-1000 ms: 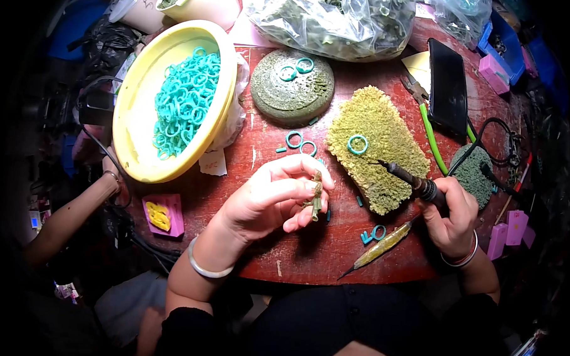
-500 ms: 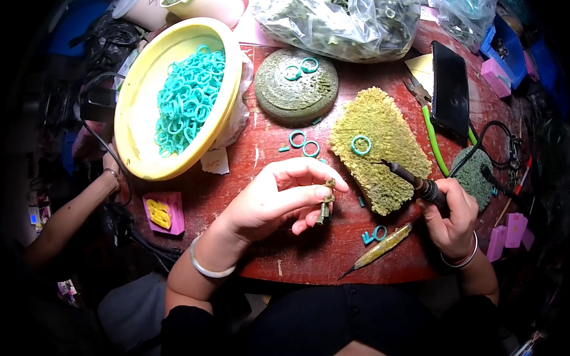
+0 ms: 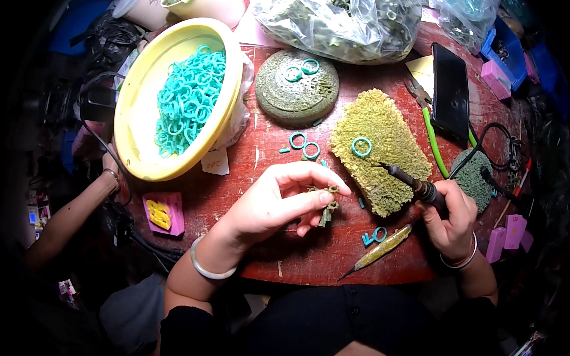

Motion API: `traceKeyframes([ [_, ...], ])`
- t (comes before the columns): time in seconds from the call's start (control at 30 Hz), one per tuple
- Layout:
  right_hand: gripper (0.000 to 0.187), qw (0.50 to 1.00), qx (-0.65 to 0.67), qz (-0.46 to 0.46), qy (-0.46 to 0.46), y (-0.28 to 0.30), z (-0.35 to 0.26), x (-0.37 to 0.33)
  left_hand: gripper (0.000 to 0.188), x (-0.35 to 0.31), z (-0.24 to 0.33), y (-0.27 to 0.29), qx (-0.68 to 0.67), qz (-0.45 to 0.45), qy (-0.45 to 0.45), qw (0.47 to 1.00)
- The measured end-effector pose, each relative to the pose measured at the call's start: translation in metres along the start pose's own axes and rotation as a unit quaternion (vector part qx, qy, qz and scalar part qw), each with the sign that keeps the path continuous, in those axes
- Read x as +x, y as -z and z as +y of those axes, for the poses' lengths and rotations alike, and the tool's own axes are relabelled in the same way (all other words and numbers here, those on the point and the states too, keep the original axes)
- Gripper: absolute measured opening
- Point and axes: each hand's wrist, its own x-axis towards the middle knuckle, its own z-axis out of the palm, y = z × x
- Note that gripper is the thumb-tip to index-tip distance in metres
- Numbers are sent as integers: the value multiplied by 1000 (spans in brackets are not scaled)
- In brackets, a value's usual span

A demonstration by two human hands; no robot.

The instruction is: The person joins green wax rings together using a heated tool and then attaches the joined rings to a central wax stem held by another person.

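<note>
Between the thumb and fingers of my left hand [image 3: 278, 196] is a small dark-green piece with short knobbed branches [image 3: 328, 208]. My right hand [image 3: 450, 218] is wrapped round a black-handled soldering-iron-like tool [image 3: 426, 190] with a cord. Its thin tip rests at or just above a rough yellow-green sponge-like pad [image 3: 383, 153]; contact cannot be made out. A teal ring [image 3: 361, 147] lies on that pad. Two more teal rings [image 3: 311, 150] lie on the table beyond my left hand. Nearer me are another small teal ring [image 3: 379, 234] and a yellowish pointed tool [image 3: 383, 252].
A yellow basin [image 3: 126, 128] full of teal rings [image 3: 190, 102] stands left. Behind are a round greenish block [image 3: 294, 97] and a clear bag [image 3: 340, 29] of green pieces. Green-handled pliers [image 3: 432, 136] and a black phone [image 3: 450, 89] lie right. Another person's arm [image 3: 76, 214] reaches in at left.
The green piece has been turned in my left fingers, so more of its branches show. My right hand and the tool have hardly moved.
</note>
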Motion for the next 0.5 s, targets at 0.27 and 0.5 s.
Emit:
traceKeyframes([
  [0.27, 19, 1000, -2, -7, 9, -1, 0, -1, 29, 1, -2, -4, -22, 11, -3, 1000],
  [0.5, 19, 1000, -3, -8, 10, 0, -1, -1, 35, 1, 5, -8, -79, 34, 8, 996],
])
